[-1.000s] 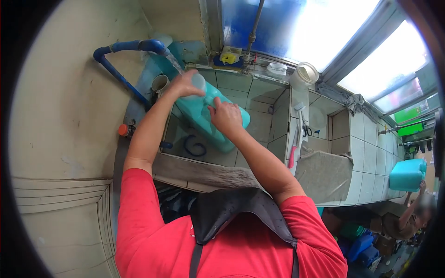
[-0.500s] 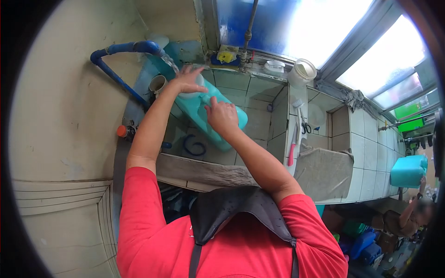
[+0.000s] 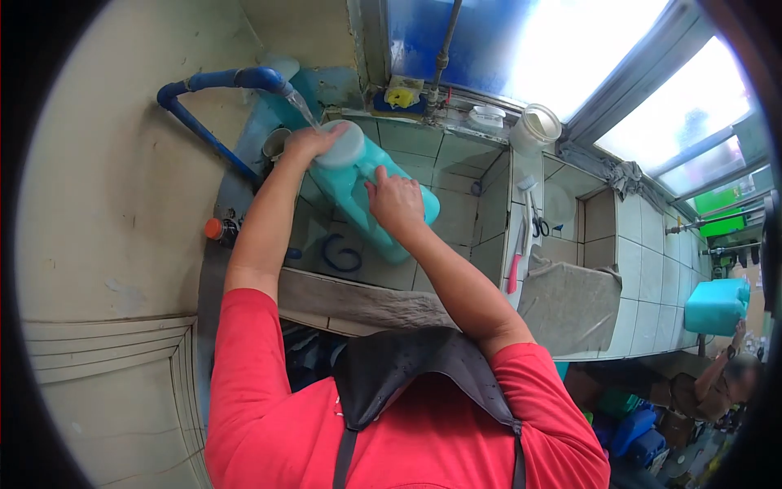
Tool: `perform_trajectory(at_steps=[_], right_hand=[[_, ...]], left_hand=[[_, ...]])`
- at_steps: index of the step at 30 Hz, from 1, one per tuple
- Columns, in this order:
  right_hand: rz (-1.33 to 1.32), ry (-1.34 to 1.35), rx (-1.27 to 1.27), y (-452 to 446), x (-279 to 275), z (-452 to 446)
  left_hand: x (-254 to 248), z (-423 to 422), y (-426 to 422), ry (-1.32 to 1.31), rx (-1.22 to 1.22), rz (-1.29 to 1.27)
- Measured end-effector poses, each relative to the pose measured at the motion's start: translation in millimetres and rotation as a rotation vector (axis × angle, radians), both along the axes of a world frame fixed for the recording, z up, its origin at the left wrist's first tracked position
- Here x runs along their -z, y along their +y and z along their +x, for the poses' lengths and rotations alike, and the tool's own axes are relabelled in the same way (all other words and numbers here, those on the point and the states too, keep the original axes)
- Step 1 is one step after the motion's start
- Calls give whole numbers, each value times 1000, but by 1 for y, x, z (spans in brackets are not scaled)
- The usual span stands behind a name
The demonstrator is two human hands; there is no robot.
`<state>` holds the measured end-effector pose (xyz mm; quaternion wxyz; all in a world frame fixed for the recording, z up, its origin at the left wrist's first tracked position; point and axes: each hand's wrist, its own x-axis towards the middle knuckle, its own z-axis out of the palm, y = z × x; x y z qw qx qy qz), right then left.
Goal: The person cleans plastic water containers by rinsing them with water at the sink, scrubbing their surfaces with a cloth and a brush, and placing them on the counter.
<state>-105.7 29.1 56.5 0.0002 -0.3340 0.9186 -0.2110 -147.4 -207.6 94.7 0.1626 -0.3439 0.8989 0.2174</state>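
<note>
A translucent turquoise jug (image 3: 379, 224) with a broad white lid (image 3: 346, 147) lies tilted in the tiled basin. Water runs from the blue pipe spout (image 3: 265, 79) onto the lid and my left hand. My left hand (image 3: 308, 143) lies against the lid's left edge, its visible fingers stretched along the rim; some fingers are hidden. On the jug's upper side, my right hand (image 3: 397, 201) grips around the handle area with the fingers bent, one finger pointing up toward the lid.
A blue hose piece (image 3: 340, 254) lies on the basin floor. On the right ledge are scissors (image 3: 538, 222), a pink-handled knife (image 3: 515, 265) and a grey cloth (image 3: 570, 306). A white tub (image 3: 536, 126) stands by the window. Far right, another person holds a turquoise container (image 3: 717, 307).
My left hand has slid from across the lid to its left edge, so more of the lid shows. The jug has shifted slightly right; my right hand stays on it.
</note>
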Motion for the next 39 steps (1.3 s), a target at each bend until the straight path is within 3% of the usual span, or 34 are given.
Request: perform_trajectory(at_steps=[2, 3, 5, 6, 8, 12, 15, 17, 21, 23, 24, 26, 27, 28, 29, 30, 33, 35, 37, 38, 39], right_hand=[[2, 9, 5, 0, 0, 2], [6, 6, 7, 0, 1, 3], [8, -6, -5, -4, 1, 6], [9, -4, -8, -5, 3, 7], [-52, 66, 8, -6, 7, 10], [-2, 29, -6, -7, 1, 12], [11, 6, -22, -8, 0, 12], [3, 36, -25, -9, 3, 14], [-39, 20, -43, -9, 6, 8], [-246, -81, -23, -9, 4, 0], [-248, -77, -20, -13, 2, -8], [-767, -267, 42, -23, -6, -26], [-767, -267, 45, -25, -11, -32], [-820, -700, 80, -25, -30, -36], [-849, -1135, 112, -27, -42, -40], [-850, -1131, 108, -31, -42, -44], [-715, -1101, -57, -48, -31, -59], [-838, -921, -55, -58, -15, -75], [-943, -826, -64, -66, -4, -81], [-1051, -732, -70, -69, -1, -81], [-1046, -732, -74, -71, 2, -79]], left_hand=[[-8, 4, 7, 38, 93, -253], [-10, 6, 13, 35, 96, -249], [-16, 6, 25, 244, 346, -375], [-4, 4, 21, 245, 343, -375], [22, -2, 15, 163, 568, -346], [-4, -4, 18, 3, 531, -288], [-17, 2, 29, -23, 322, -213], [-25, 13, 51, 131, 78, -417], [-37, 14, 52, 335, -37, -324], [-15, 11, 33, 787, 52, 100], [-1, 12, 26, 790, 56, 100], [14, 22, 25, 1231, -217, 1147], [11, 35, 25, 1156, -358, 1504], [12, 44, 30, 1155, -357, 1502], [14, 50, 36, 1178, -342, 1672], [15, 55, 40, 1200, -323, 1843], [17, 64, 45, 1239, -368, 1710], [23, 65, 40, 1243, -430, 1592], [28, 66, 29, 988, -304, 947], [29, 63, 28, 993, -309, 949], [29, 59, 28, 1114, -189, 794]])
